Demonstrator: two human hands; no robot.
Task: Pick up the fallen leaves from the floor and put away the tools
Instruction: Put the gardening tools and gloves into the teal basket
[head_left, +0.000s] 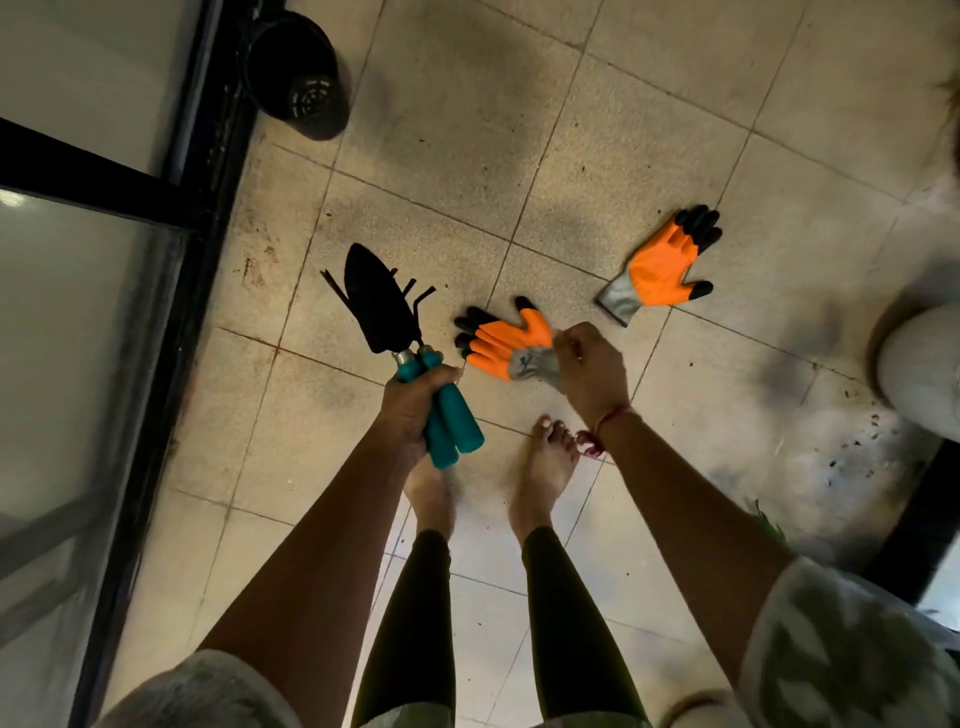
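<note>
My left hand (413, 402) grips two teal-handled garden tools together: a black trowel (378, 301) and a black hand rake (418, 304) whose prongs stick out behind the blade. My right hand (589, 361) pinches the grey cuff of an orange and black garden glove (506, 340), which lies on the tiled floor (597, 135) just ahead of my bare feet. A second matching glove (662, 267) lies flat on the tiles farther away to the right, untouched. No leaves are clearly visible; dark specks of soil (857, 441) dot the floor at right.
A black plastic pot (296, 73) lies on its side at the top left beside a black-framed glass door (171, 260). A pale round pot (919, 364) stands at the right edge. My bare feet (540, 467) stand between my arms.
</note>
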